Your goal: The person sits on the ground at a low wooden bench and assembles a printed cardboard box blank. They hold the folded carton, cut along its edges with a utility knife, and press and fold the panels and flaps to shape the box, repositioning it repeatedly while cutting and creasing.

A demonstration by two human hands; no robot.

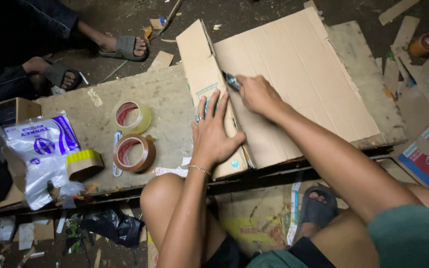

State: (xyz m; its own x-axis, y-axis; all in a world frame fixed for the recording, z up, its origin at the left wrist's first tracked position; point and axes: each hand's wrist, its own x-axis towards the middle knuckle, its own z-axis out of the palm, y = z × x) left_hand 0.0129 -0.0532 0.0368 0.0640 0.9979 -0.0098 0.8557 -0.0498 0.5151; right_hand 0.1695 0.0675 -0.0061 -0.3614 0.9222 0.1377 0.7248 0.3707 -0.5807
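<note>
A large flat sheet of brown cardboard [299, 74] lies on a low wooden board [160, 99], with one flap [199, 69] folded up along its left side. My left hand [213, 134] presses flat on that flap, fingers spread, a ring and a bracelet on it. My right hand [256, 93] grips a small metal cutter [231, 81], its tip at the fold between the flap and the sheet.
Two rolls of tape, one clear [132, 117] and one brown [134, 153], lie left of the flap. A yellow-edged roll [83, 164] and a plastic bag [43, 149] sit further left. Another person's sandalled feet [124, 47] rest beyond the board. Cardboard scraps litter the ground.
</note>
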